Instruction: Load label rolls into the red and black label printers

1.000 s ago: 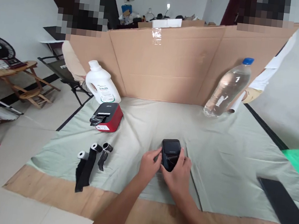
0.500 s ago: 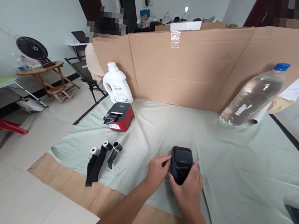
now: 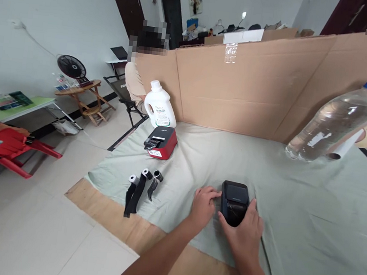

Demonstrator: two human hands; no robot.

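A small black label printer [image 3: 235,194] lies on the pale green cloth in front of me, with a glossy black strip at its near end. My right hand [image 3: 247,233] grips that near end, thumb at the left and fingers along the right side. At the printer's left edge, my left hand [image 3: 205,205] is closed, its fingers curled and a fingertip pressed to the casing. Farther left, several small rolls [image 3: 146,174] rest on the cloth with black strips trailing from them. Beyond those stands a red and black printer [image 3: 167,146] with a black strip sticking out.
A white jug [image 3: 161,106] stands behind the red printer. The cardboard wall [image 3: 235,90] borders the table's far side. At right, a large water bottle [image 3: 334,123] leans beside a white tube [image 3: 344,149]. A person [image 3: 135,79] sits beyond the cardboard at left.
The whole view has swung left, so everything sits farther right. Both hands stay at the black printer; my left fingers look more curled against its side.
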